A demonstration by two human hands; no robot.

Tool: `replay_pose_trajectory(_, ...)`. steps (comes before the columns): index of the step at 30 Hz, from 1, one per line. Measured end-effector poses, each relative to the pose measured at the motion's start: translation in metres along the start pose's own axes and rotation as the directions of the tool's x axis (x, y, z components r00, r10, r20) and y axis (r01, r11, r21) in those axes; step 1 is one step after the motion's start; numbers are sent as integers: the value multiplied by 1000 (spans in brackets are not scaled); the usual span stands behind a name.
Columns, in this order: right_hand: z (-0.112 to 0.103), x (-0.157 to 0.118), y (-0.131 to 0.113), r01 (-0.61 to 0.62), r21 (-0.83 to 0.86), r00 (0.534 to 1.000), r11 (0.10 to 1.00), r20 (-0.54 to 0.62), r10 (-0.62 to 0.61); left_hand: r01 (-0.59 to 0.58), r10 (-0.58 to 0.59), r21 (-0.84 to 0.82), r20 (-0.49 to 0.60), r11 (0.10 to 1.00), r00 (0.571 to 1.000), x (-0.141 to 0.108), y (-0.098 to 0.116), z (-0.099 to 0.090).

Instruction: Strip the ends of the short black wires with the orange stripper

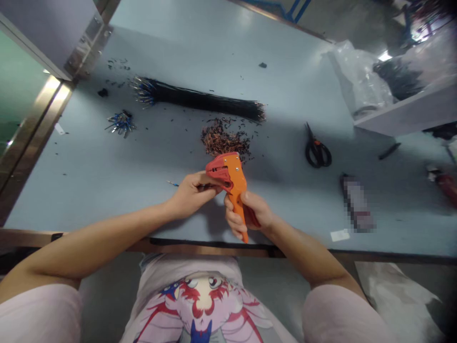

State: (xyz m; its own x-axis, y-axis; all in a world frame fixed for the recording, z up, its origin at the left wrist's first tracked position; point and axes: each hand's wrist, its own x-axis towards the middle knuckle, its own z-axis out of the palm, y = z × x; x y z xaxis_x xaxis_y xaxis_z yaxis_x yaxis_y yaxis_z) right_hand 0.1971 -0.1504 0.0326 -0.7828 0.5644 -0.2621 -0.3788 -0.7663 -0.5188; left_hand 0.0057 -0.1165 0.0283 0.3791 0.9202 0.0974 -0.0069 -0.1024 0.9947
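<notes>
My right hand (250,214) is wrapped round the grip of an orange and red wire stripper (235,178), whose head points up and to the left. At the red jaws, my left hand (194,193) pinches a wire; its blue-sleeved metal terminal (173,183) pokes out on the left side of the hand. The wire's other end is hidden by the fingers and the tool. Just beyond the stripper lies a heap of copper and black wire scraps (223,138). Behind that stretches a bundle of black wires (203,100) with blue terminals at its left end.
A small pile of blue terminals (121,124) lies at left. Black-handled scissors (317,150) and a blurred-out phone-like object (357,202) rest to the right. Clear plastic bags (367,81) are by a shelf (403,112) at back right. A cabinet (53,28) stands at upper left.
</notes>
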Motion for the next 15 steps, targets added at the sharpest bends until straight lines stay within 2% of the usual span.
replay_pose_trajectory(3, 1, 1, -1, 4, 11, 1000, 1000, -15, -4, 23, -23, 20, 1, 1000, 1000, 0, 2, 0)
replay_pose_trajectory(9, 1, 3, -2, -9, 40, 997, 999, -75, 12, 147, -146, 94, -16, 985, 989, 4, 5, -3)
replay_pose_trajectory(12, -3, 7, -4, -10, 114, 989, 993, -144, 27, 113, -110, 241, -27, 964, 994, 6, 2, -7)
replay_pose_trajectory(15, -8, 10, -10, 11, 200, 980, 980, -198, 30, 24, -20, 446, -14, 894, 1000, 7, -2, -9)
